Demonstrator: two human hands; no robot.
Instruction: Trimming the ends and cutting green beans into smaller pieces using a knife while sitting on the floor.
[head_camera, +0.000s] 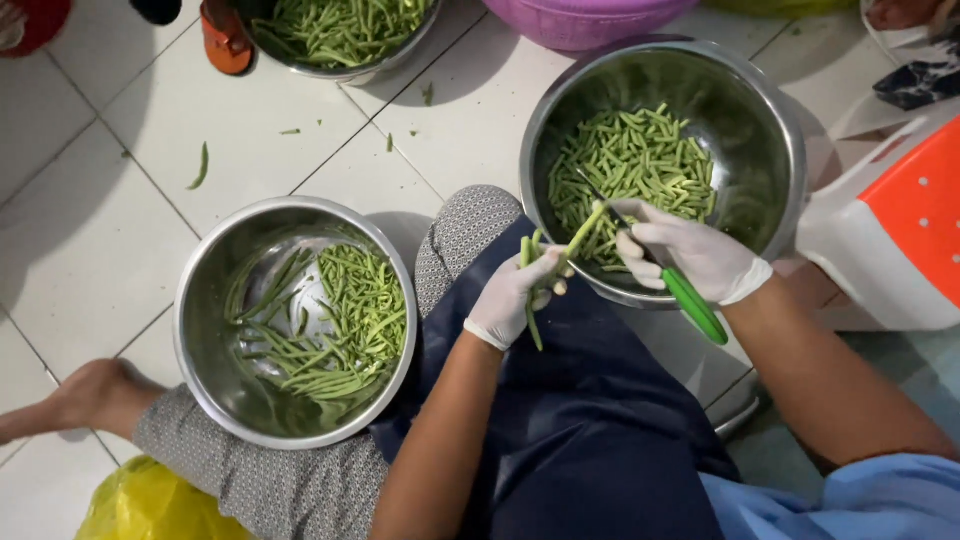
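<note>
My left hand (515, 297), in a white glove, grips a small bunch of long green beans (560, 255) over my lap, their tips pointing toward the right steel bowl (790, 130). My right hand (690, 255), also gloved, holds a knife with a green handle (695, 305); its dark blade (600, 200) rests against the beans above the bowl's near rim. That bowl holds many short cut bean pieces (630, 165). A second steel bowl (200, 300) on my left holds whole long beans (345, 320).
A third steel bowl of beans (340, 35) and a purple plastic basket (590, 20) sit at the top. An orange and white plastic stool (900, 220) stands right. A yellow bag (140, 505) lies bottom left. Stray beans (200, 168) lie on the white tiles. My bare foot (90, 395) rests at left.
</note>
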